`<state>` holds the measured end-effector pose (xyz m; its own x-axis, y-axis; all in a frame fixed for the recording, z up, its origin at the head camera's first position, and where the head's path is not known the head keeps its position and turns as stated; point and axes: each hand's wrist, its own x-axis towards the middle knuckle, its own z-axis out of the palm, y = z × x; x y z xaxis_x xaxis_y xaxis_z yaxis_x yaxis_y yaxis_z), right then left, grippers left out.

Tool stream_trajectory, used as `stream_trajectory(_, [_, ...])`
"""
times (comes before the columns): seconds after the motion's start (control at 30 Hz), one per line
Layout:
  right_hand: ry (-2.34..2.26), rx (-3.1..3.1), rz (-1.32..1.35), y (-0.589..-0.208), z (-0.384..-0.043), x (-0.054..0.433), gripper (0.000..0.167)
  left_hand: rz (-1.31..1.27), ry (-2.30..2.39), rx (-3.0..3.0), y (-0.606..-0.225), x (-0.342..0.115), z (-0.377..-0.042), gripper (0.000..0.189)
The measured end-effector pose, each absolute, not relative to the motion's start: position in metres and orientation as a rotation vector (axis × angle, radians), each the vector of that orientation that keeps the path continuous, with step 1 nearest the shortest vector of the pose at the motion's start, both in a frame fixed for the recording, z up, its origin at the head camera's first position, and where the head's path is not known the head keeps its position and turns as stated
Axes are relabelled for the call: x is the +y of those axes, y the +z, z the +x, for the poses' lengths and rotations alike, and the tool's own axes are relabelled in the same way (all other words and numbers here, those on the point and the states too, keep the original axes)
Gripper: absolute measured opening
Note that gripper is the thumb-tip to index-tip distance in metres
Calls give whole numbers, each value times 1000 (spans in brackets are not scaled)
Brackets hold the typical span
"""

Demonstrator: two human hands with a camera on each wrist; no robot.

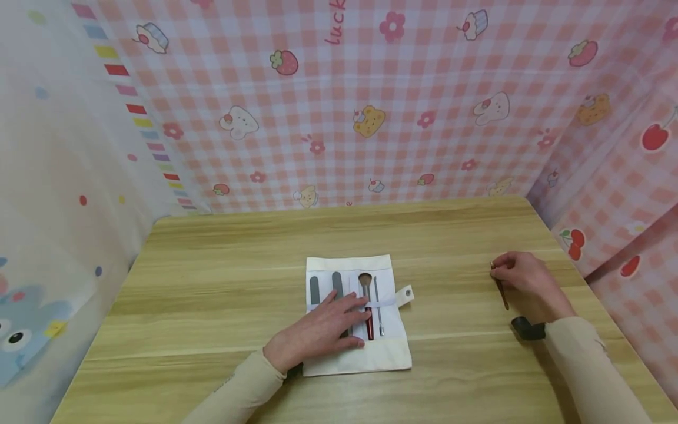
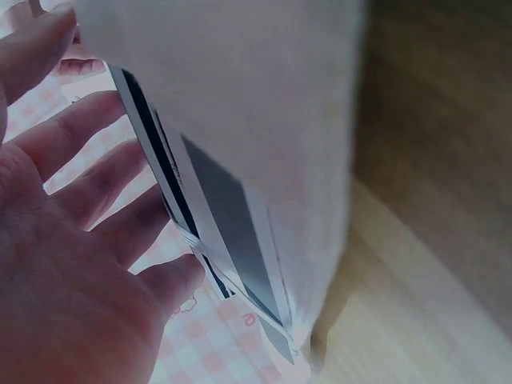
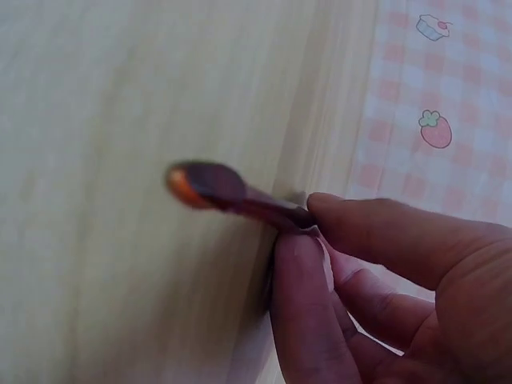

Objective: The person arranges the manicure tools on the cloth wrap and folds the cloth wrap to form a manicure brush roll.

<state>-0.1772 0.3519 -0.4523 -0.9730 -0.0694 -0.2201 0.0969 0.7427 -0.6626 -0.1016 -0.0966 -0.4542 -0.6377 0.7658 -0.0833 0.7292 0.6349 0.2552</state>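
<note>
A white cloth tool pouch [image 1: 365,359] lies unfolded on the table. An elastic band crosses the tools in it: a makeup brush [image 1: 369,327] with a red handle, a thin metal cuticle pusher [image 1: 377,294] and grey nail files [image 1: 315,288]. My left hand [image 1: 325,324] rests across the pouch with its fingers spread, partly hiding the files. Far to the right, my right hand [image 1: 521,274] pinches a slim dark red stick-like tool [image 3: 212,184] between thumb and forefinger. It slants over the table; what kind of tool it is cannot be told.
The wooden table [image 1: 212,265] reaches back to a pink checked cloth [image 1: 318,88] hung behind it. More cloth hangs at the left and right sides. A snap tab [image 1: 405,295] sticks out from the pouch's right edge.
</note>
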Motion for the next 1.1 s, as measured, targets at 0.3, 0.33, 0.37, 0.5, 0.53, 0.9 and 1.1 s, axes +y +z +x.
stream_trajectory(0.3, [-1133, 2701, 41, -454, -177, 349, 31, 1242, 291, 2681, -457, -96, -101, 57])
stream_trajectory(0.33, [-1146, 2698, 40, -453, -176, 349, 31, 1241, 287, 2681, -457, -96, -101, 57])
stream_trajectory(0.37, [-1154, 2698, 39, -452, -176, 349, 32, 1239, 285, 2681, -458, -96, -101, 57])
stream_trajectory(0.5, [-1191, 2695, 32, -448, -173, 347, 36, 1220, 282, 2673, -458, -96, -101, 57])
stream_trajectory(0.53, [-1200, 2697, 32, -447, -173, 346, 37, 1216, 280, 2671, -459, -96, -101, 57])
stream_trajectory(0.9, [-1334, 2787, -20, -437, -169, 338, 34, 1204, 290, 2665, -457, -97, -102, 57])
stream_trajectory(1.1, [-1447, 2773, -34, -431, -169, 331, 38, 1200, 292, 2657, -457, -97, -102, 56])
